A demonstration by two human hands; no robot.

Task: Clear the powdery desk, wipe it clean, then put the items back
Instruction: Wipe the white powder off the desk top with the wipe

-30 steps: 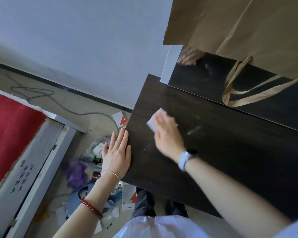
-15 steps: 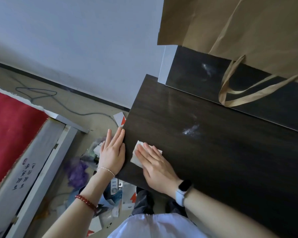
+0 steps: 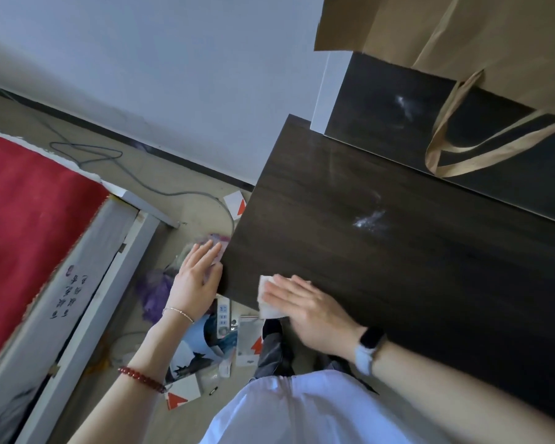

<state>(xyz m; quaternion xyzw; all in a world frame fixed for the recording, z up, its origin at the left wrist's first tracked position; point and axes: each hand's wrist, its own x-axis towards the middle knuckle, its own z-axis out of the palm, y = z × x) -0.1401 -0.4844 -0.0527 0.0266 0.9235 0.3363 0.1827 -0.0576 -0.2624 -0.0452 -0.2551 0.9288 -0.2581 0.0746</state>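
Note:
The dark wooden desk (image 3: 414, 283) fills the right half of the view. My right hand (image 3: 305, 307) lies flat on a white wipe (image 3: 266, 299) at the desk's near left corner, fingers spread over it. My left hand (image 3: 196, 277) rests open against the desk's left edge, fingers together, holding nothing. A patch of white powder (image 3: 367, 219) sits on the desktop beyond my right hand. Another powder smear (image 3: 404, 107) marks the raised dark shelf (image 3: 382, 116) at the back.
A brown paper bag (image 3: 462, 43) with looped handles leans on the shelf at top right. Small boxes, a power strip (image 3: 223, 315) and other items lie on the floor left of the desk. A red-covered bed (image 3: 23, 219) and a cable are further left.
My right hand has dragged the wipe from the desk's far left part toward me to the near left corner. My left hand stayed at the desk's edge.

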